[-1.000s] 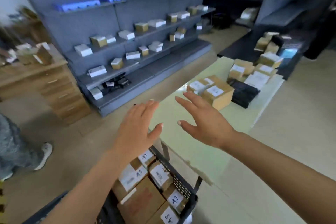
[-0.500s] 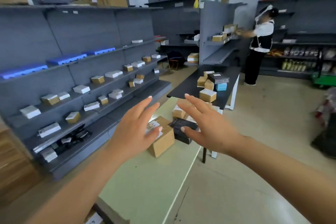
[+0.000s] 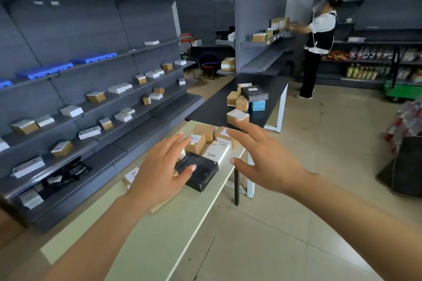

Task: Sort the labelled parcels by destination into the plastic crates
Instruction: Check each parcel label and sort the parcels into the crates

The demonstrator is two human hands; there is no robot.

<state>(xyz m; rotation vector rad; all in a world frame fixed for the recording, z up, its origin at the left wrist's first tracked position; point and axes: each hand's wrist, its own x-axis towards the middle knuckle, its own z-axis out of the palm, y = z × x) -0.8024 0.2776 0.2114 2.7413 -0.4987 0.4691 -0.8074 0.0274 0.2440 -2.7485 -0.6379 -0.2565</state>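
Note:
Both my hands are stretched out over a pale green table [image 3: 146, 239], fingers spread, holding nothing. My left hand [image 3: 159, 171] hovers over a brown labelled parcel, mostly hidden beneath it, and over the near corner of a black parcel [image 3: 201, 169]. My right hand [image 3: 262, 159] is in the air to the right of that black parcel, past the table's right edge. Behind the black one lie a white labelled parcel [image 3: 217, 150] and brown labelled parcels [image 3: 196, 143]. No plastic crate is in view.
A black table [image 3: 214, 109] stands beyond, carrying several more parcels [image 3: 237, 116]. Grey shelving [image 3: 91, 102] with small boxes runs along the left. A person [image 3: 319, 43] works at a shelf at the back right. Tiled floor lies to the right.
The view has swung up and away from the crate of parcels at my feet toward the table. Both hands have moved forward over the parcels there, still spread and holding nothing.

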